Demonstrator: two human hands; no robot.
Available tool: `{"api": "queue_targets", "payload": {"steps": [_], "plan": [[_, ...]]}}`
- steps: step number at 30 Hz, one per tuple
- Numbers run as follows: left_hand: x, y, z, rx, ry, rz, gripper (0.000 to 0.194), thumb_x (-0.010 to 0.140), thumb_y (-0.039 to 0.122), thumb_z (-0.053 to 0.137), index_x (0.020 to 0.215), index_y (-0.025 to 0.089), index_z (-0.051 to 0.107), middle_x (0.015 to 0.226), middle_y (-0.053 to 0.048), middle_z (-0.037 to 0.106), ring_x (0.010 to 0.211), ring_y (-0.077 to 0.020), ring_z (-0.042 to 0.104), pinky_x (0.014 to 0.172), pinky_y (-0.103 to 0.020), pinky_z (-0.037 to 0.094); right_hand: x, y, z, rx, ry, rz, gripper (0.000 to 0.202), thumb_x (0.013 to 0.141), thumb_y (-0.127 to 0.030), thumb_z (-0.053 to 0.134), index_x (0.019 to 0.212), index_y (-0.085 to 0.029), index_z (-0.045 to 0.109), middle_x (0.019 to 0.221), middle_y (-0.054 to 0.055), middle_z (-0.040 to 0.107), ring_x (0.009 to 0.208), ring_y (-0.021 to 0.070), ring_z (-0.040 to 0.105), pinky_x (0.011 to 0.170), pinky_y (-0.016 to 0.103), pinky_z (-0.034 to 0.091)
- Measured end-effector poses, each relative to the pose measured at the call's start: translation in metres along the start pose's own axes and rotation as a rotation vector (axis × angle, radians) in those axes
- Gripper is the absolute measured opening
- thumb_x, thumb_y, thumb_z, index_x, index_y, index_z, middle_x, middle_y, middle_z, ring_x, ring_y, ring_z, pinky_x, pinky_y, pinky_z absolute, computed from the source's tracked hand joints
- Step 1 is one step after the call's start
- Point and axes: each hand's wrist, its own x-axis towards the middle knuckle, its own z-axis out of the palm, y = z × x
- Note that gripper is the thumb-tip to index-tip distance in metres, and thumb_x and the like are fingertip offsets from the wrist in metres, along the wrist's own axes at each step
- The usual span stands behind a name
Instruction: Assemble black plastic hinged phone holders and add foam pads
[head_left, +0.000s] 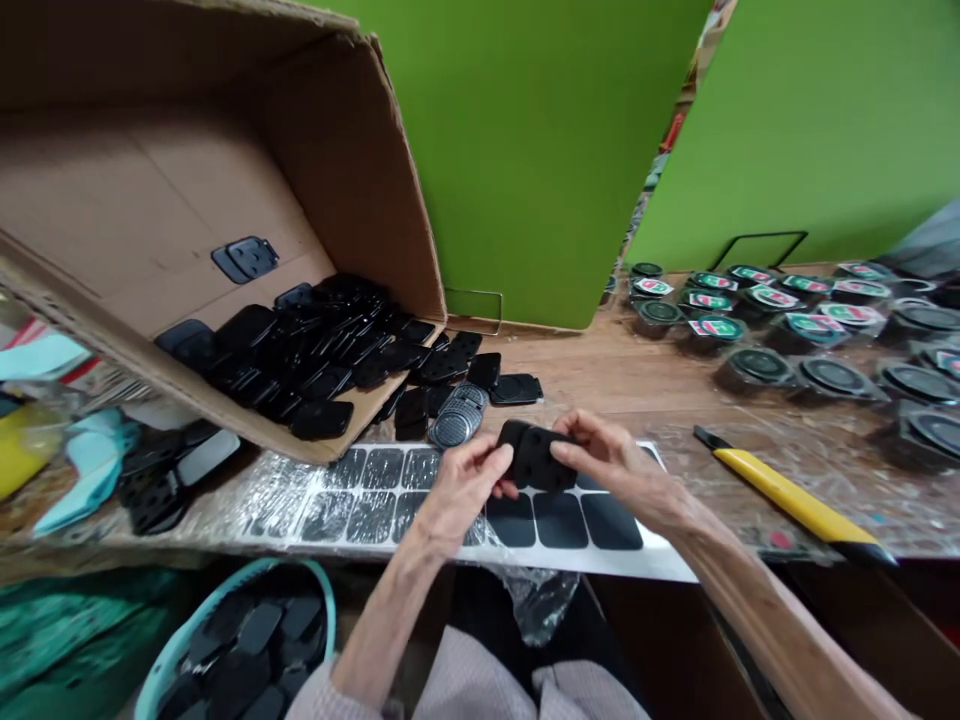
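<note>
Grip: left hand (pixel 466 487), right hand (pixel 611 458) pinch black piece (pixel 536 462).
Pad sheet (pixel 655 558): might get knocked if that edge-only fingertip hold slips.

Wood-grain tabletop (pixel 600 372), light brown, front edge worn. Behind it, two big flat bright-green panels: left panel (pixel 525 150) stands upright with a thin brown bottom edge, right panel (pixel 825 130) beside it. Narrow slanted gap between them shows multicoloured clutter, too small to identify. Thin wire loop (pixel 480 292) at left panel's base, black wire bracket (pixel 769 236) at right panel's base. Lighting fairly even on both panels; space under tabletop dark, floor hard to make out.
</note>
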Motion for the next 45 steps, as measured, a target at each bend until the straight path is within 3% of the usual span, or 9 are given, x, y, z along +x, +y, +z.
{"api": "queue_targets", "payload": {"steps": [5,9,13,17,26,35,38,41,45], "plan": [[-0.033,-0.023,0.029,-0.436,0.178,-0.153,0.03,0.071,0.041,0.076,0.077,0.015,0.062,0.07,0.0,0.065,0.055,-0.0088,0.059,0.052,-0.019,0.042,-0.048,0.004,0.035,-0.225,0.234,-0.065,0.05,0.082,-0.045,0.067,0.127,-0.027,0.053,0.129,0.01,0.054,0.115,0.0264,0.057,0.097,0.046,0.049],[-0.052,-0.029,0.043,-0.61,0.139,-0.16,0.032,0.073,0.037,0.075,0.094,0.014,0.065,0.087,-0.005,0.07,0.066,-0.011,0.063,0.062,-0.022,0.048,-0.066,0.005,0.054,0.133,0.319,0.027,0.053,0.085,-0.047,0.062,0.13,-0.024,0.045,0.128,0.012,0.059,0.107,0.0236,0.064,0.086,0.039,0.057],[-0.06,-0.033,0.048,-0.342,0.208,-0.144,0.043,0.077,0.038,0.07,0.113,0.017,0.058,0.093,-0.007,0.068,0.08,-0.0176,0.066,0.074,-0.029,0.05,-0.072,-0.003,0.061,0.077,0.34,0.089,0.025,0.093,-0.042,0.051,0.103,-0.02,0.058,0.089,0.007,0.071,0.077,0.0213,0.07,0.068,0.033,0.059],[-0.061,-0.032,0.046,-0.027,0.211,0.068,0.063,0.075,0.031,0.073,0.133,0.03,0.048,0.13,-0.007,0.055,0.119,-0.0214,0.055,0.1,-0.033,0.044,-0.079,-0.009,0.065,-0.447,0.442,-0.219,0.029,0.093,-0.023,0.047,0.121,-0.019,0.056,0.098,0.011,0.071,0.086,0.0258,0.07,0.077,0.042,0.059],[-0.072,-0.027,0.046,-0.667,0.175,-0.27,0.062,0.071,0.058,0.072,0.125,0.029,0.06,0.139,-0.006,0.055,0.136,-0.0271,0.043,0.107,-0.038,0.045,-0.1,-0.018,0.072,-0.706,0.189,-0.427,0.07,0.086,0.0,0.036,0.153,-0.018,0.022,0.134,0.013,0.058,0.125,0.0259,0.053,0.098,0.05,0.053],[-0.094,-0.039,0.041,-0.442,0.049,-0.265,0.049,0.082,0.05,0.066,0.129,0.036,0.059,0.151,0.003,0.042,0.147,-0.0205,0.022,0.12,-0.034,0.022,-0.124,-0.012,0.075,-0.814,0.145,-0.429,0.08,0.088,0.0,0.034,0.155,-0.015,-0.005,0.141,0.016,0.051,0.131,0.0257,0.049,0.098,0.048,0.053],[-0.095,-0.034,0.042,-0.489,-0.034,-0.271,0.052,0.083,0.053,0.063,0.13,0.031,0.058,0.144,-0.003,0.05,0.139,-0.0239,0.036,0.113,-0.038,0.034,-0.125,-0.019,0.064,-0.799,0.129,-0.458,0.074,0.09,-0.003,0.038,0.156,-0.015,0.008,0.14,0.016,0.053,0.127,0.0258,0.054,0.099,0.045,0.052],[-0.093,-0.03,0.043,-0.618,-0.074,-0.297,0.045,0.081,0.055,0.064,0.114,0.024,0.067,0.097,-0.005,0.067,0.089,-0.0194,0.063,0.092,-0.041,0.051,-0.119,-0.027,0.044,-0.609,0.069,-0.356,0.052,0.094,-0.009,0.037,0.145,-0.018,0.04,0.128,0.011,0.064,0.113,0.0209,0.064,0.094,0.034,0.056],[-0.093,-0.028,0.036,-0.586,-0.23,-0.358,0.046,0.087,0.057,0.052,0.068,0.017,0.066,0.055,0.0,0.05,0.051,-0.0137,0.05,0.063,-0.035,0.051,-0.113,-0.027,0.024,-0.391,0.074,-0.034,0.028,0.099,-0.03,0.04,0.108,-0.022,0.066,0.082,0.003,0.073,0.067,0.0152,0.069,0.063,0.023,0.057]]}}
